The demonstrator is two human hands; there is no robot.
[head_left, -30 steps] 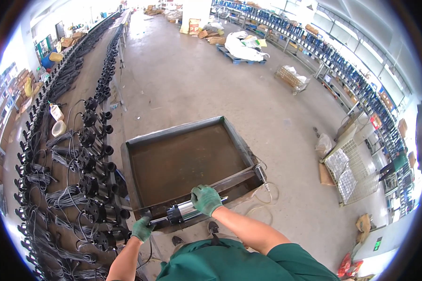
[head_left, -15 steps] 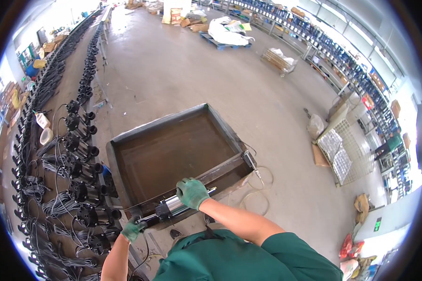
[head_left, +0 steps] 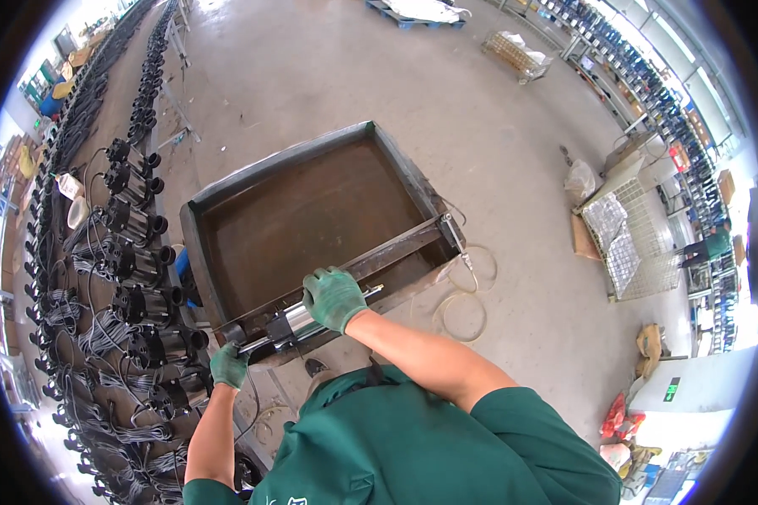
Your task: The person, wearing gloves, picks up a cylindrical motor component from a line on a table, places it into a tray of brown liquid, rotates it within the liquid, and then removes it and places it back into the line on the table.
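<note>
A silver, cylindrical pump motor [head_left: 296,319] with black end parts lies slanted across the near edge of a water-filled metal tank [head_left: 280,162]. My right hand [head_left: 334,300], in a green glove, is closed over the top of the silver cylinder. A thin shaft [head_left: 373,291] sticks out past it on the right. My left hand [head_left: 229,366], gloved too, is closed around the black end at the lower left; its fingertips are partly hidden. A dark cable [head_left: 255,402] hangs down beside that hand. The tank's crossbar [head_left: 396,247] runs just beyond the motor.
Along the left stands a long row of black-and-silver pumps [head_left: 135,263] with coiled cables [head_left: 105,332]. An air fitting [head_left: 451,233] sits on the tank's right corner, its clear hose [head_left: 463,318] looped on the floor. Farther right is a wire cage [head_left: 640,244].
The view has tilted, so the tank and both hands sit higher in the picture. Both hands keep their grip on the pump motor at the tank's near edge.
</note>
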